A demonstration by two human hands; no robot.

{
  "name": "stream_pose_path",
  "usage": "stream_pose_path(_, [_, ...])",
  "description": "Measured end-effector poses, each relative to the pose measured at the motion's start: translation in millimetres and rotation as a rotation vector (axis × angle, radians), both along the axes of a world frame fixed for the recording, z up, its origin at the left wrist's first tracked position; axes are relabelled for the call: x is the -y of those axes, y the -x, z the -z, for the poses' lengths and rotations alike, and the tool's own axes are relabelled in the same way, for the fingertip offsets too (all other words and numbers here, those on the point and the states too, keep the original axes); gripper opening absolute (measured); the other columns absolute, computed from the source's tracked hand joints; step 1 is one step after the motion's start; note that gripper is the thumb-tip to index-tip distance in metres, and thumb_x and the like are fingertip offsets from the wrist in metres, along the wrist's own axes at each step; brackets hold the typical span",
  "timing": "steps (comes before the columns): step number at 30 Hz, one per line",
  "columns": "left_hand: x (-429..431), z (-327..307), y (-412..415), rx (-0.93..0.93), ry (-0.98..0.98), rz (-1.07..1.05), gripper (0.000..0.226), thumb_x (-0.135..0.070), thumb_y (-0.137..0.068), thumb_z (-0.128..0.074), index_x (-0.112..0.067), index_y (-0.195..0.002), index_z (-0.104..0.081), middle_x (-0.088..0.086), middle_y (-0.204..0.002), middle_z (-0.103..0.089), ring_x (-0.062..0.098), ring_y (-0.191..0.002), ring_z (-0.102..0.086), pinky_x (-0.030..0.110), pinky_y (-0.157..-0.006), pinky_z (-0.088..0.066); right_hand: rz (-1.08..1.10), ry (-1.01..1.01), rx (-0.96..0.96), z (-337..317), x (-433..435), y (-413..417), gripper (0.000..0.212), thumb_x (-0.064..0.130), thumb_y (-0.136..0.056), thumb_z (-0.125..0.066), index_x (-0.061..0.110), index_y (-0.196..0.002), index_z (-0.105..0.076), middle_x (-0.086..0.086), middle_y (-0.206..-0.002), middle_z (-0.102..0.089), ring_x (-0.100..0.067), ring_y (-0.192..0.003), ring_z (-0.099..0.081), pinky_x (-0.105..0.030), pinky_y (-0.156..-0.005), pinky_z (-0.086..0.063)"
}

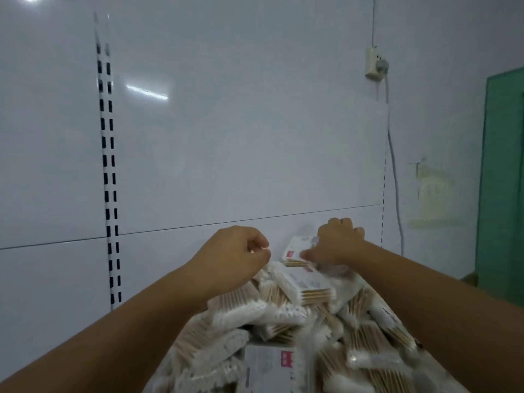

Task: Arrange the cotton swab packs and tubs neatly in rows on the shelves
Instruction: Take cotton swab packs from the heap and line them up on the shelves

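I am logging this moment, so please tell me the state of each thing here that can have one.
heap of packs: jumbled, not in rows.
held pack: tilted, at the heap's far top.
right hand: grips the held pack.
left hand: fingers curled above the heap, grip unclear.
wall socket: plug inserted, cable hanging.
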State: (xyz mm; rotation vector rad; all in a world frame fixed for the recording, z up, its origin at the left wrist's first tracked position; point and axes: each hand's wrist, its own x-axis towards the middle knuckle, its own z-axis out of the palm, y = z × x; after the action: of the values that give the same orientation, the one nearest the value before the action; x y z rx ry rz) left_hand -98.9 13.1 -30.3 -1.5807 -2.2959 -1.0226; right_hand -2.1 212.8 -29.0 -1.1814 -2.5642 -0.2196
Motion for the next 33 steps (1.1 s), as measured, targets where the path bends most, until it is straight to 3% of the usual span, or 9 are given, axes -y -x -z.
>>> stream_pose_path(3, [-11.4, -9.0, 5.3, 0.111, -0.134, -0.073, 0.030, -0.031, -0.086, -0.068, -0.024, -0.115, -0.063, -0.012, -0.102, -0.064, 0.003, -0.093, -0.060, 0.014, -0.076, -0.044, -0.313, 0.143, -0.439, -15.2, -5.5, -1.6, 0.038, 0.040, -0.080, -0.074, 0.018, -0.104, -0.055, -0.003, -0.104, -0.063, -0.017, -0.087, -0.059, -0.028, -0.072, -0.047])
stream_pose_path(6, [-22.6, -20.8, 0.3, 0.512, -0.252, -0.039, 0.068, -0.036, -0.078, -0.077, -0.023, -0.136, -0.043, -0.005, -0.126, -0.052, 0.017, -0.112, -0.057, 0.031, -0.093, -0.049, -0.709, 0.770, -0.852, -21.8, 5.9, -3.5, 0.031, 0.012, -0.076, -0.080, 0.009, -0.093, -0.054, -0.014, -0.095, -0.066, -0.019, -0.073, -0.066, -0.029, -0.063, -0.057])
stream_pose_path(9, [-31.1, -28.6, -2.2, 0.803, -0.262, 0.117, 0.047, -0.013, -0.086, -0.070, -0.009, -0.129, -0.052, 0.009, -0.118, -0.067, 0.024, -0.099, -0.069, 0.035, -0.080, -0.059, -0.891, 0.968, -0.708, -22.5, 12.5, -6.4, 0.033, 0.010, -0.076, -0.078, 0.008, -0.103, -0.058, -0.015, -0.104, -0.069, -0.019, -0.083, -0.069, -0.033, -0.076, -0.059])
stream_pose_path(13, [-24.1, -33.5, 5.6, 0.760, -0.314, 0.048, 0.025, 0.001, -0.084, -0.067, -0.011, -0.106, -0.063, 0.009, -0.087, -0.074, 0.018, -0.070, -0.071, 0.029, -0.059, -0.059, -0.682, 0.592, -0.019, -28.1, 3.2, -26.3, 0.087, 0.047, -0.071, -0.077, 0.014, -0.143, -0.040, -0.001, -0.139, -0.052, -0.017, -0.120, -0.054, -0.032, -0.101, -0.044])
stream_pose_path(16, [-13.5, -31.6, 10.0, 0.785, -0.258, -0.001, 0.023, -0.003, -0.084, -0.068, -0.016, -0.102, -0.062, 0.003, -0.080, -0.074, 0.016, -0.066, -0.071, 0.029, -0.057, -0.060, -0.659, 0.320, 0.266, -21.6, 4.6, -33.3, 0.065, 0.058, -0.068, -0.076, 0.025, -0.122, -0.062, 0.008, -0.136, -0.053, -0.012, -0.118, -0.052, -0.029, -0.100, -0.042])
stream_pose_path(21, [-8.5, -24.9, 10.8, 0.785, -0.260, -0.052, 0.017, -0.008, -0.089, -0.065, -0.013, -0.104, -0.061, 0.002, -0.078, -0.074, 0.017, -0.065, -0.071, 0.030, -0.058, -0.060, -0.875, 0.476, -0.120, -25.3, -5.7, -30.5, 0.039, 0.037, -0.064, -0.086, 0.021, -0.087, -0.060, 0.004, -0.089, -0.066, -0.008, -0.075, -0.060, -0.022, -0.064, -0.049])
stream_pose_path(24, [-12.6, -25.4, 2.5, 0.772, -0.271, -0.003, 0.023, -0.031, -0.092, -0.059, -0.013, -0.106, -0.061, 0.001, -0.075, -0.073, 0.017, -0.070, -0.071, 0.034, -0.067, -0.060, -0.929, 0.803, -0.483, -30.7, -10.1, -20.0, 0.046, 0.035, -0.053, -0.084, 0.011, -0.083, -0.059, -0.009, -0.081, -0.067, -0.015, -0.068, -0.063, -0.028, -0.066, -0.056])
stream_pose_path(26, [-19.2, -26.7, -5.8, 0.780, -0.241, 0.072, 0.038, -0.042, -0.086, -0.058, -0.012, -0.111, -0.061, 0.005, -0.086, -0.073, 0.022, -0.080, -0.072, 0.036, -0.070, -0.061, -0.916, 0.763, -0.577, -29.8, -4.4, -7.9, 0.046, 0.038, -0.058, -0.086, 0.009, -0.080, -0.058, -0.005, -0.074, -0.062, -0.013, -0.065, -0.061, -0.030, -0.066, -0.055])
stream_pose_path(33, [-22.9, -23.7, -4.8, 0.740, -0.210, 0.035, 0.037, -0.007, -0.083, -0.070, -0.014, -0.118, -0.059, 0.012, -0.094, -0.075, 0.026, -0.083, -0.073, 0.034, -0.062, -0.060, -0.601, 0.218, -0.133, -32.0, -29.7, -21.7, 0.071, 0.074, -0.077, -0.052, 0.006, -0.093, -0.066, -0.001, -0.083, -0.062, -0.015, -0.072, -0.055, -0.030, -0.068, -0.042])
